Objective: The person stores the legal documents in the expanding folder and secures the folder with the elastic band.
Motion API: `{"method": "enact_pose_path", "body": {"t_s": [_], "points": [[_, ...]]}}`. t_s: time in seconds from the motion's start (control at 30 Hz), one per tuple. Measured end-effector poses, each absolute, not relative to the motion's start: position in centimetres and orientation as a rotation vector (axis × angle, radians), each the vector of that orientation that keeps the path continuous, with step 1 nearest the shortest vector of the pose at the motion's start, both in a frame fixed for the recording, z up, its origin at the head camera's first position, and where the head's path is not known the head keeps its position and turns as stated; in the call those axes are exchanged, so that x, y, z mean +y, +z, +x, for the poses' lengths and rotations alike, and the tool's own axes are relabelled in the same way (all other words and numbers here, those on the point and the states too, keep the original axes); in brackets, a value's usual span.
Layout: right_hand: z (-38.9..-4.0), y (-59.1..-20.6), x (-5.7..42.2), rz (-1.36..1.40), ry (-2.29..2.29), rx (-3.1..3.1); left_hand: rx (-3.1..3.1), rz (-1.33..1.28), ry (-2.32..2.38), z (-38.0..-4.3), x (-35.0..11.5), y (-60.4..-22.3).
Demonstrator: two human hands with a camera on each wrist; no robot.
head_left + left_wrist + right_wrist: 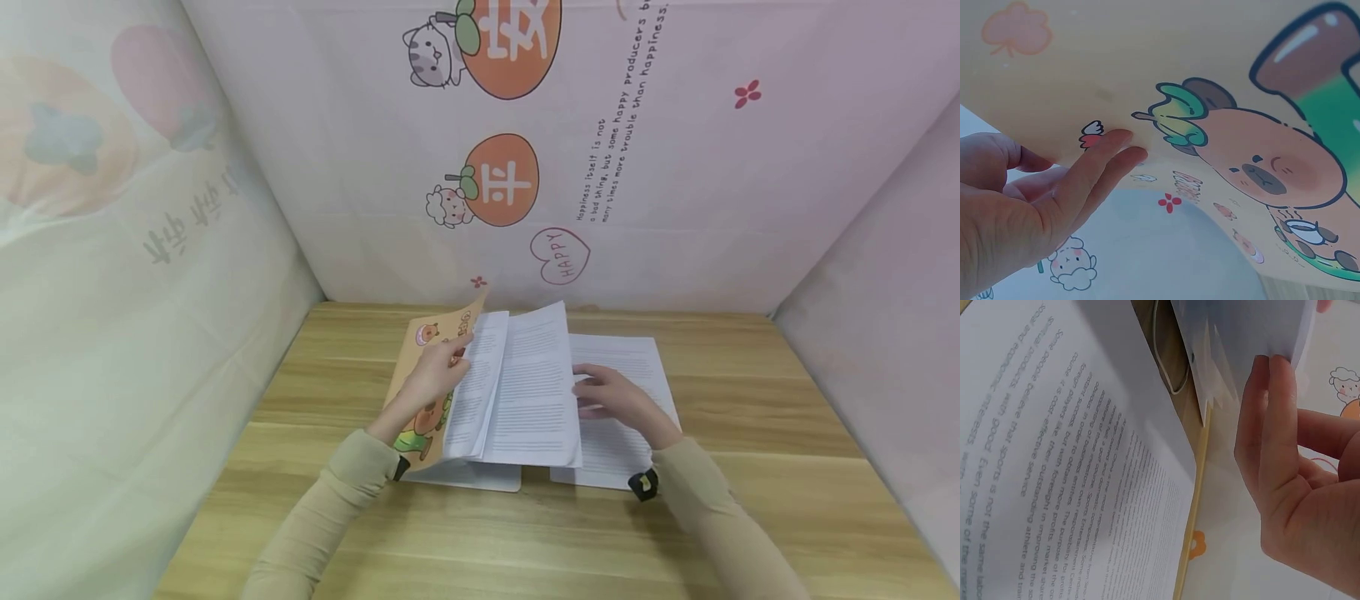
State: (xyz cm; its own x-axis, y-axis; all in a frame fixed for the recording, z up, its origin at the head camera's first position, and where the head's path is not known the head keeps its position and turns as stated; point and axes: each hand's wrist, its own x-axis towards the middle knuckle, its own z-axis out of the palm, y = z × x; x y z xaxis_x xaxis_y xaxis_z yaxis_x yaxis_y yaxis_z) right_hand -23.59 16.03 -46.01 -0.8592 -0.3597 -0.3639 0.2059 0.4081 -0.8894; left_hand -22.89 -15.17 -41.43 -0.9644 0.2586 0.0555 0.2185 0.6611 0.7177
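Observation:
An orange folder (pixel 406 363) printed with cartoon capybaras stands partly spread in the middle of the table, its cover lifted at the left. My left hand (pixel 433 374) pinches the cover's edge; in the left wrist view its fingers lie along the printed face (pixel 1210 37). Printed white sheets (pixel 528 387) fan up inside the folder. Beside their right edge, my right hand (pixel 618 396) reaches in with extended fingers, fingertips against the raised sheets (pixel 1244 331) in the right wrist view. Under that hand lies a flat page of printed text (pixel 626 354).
The wooden table (pixel 480 542) carries everything. A pale cloth wall (pixel 675 225) with cartoon prints rises behind it, and more cloth hangs at the left (pixel 112 350) and right (pixel 892 333). A black wrist device (pixel 643 484) sits below my right hand.

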Motion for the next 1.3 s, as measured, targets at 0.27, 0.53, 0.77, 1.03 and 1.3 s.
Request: {"method": "enact_pose_path", "body": {"t_s": [0.27, 0.53, 0.77, 1.03, 1.3], "points": [[-24.0, -46.2, 15.2, -0.126, -1.454, 2.219, 2.825, 0.399, 1.195, -22.9, -15.1, -41.4], [-24.0, -46.0, 14.6, -0.105, -1.483, 2.222, 2.815, 0.396, 1.192, -23.1, -15.1, -41.4], [-24.1, -45.8, 13.9, -0.131, -1.456, 2.229, 2.827, 0.4, 1.178, -23.1, -15.0, -41.2], [-24.1, -45.9, 12.7, -0.136, -1.469, 2.216, 2.824, 0.392, 1.198, -22.9, -15.0, -41.3], [-24.2, -46.5, 11.8, -0.183, -1.495, 2.184, 2.829, 0.389, 1.205, -22.8, -15.0, -41.5]]}}
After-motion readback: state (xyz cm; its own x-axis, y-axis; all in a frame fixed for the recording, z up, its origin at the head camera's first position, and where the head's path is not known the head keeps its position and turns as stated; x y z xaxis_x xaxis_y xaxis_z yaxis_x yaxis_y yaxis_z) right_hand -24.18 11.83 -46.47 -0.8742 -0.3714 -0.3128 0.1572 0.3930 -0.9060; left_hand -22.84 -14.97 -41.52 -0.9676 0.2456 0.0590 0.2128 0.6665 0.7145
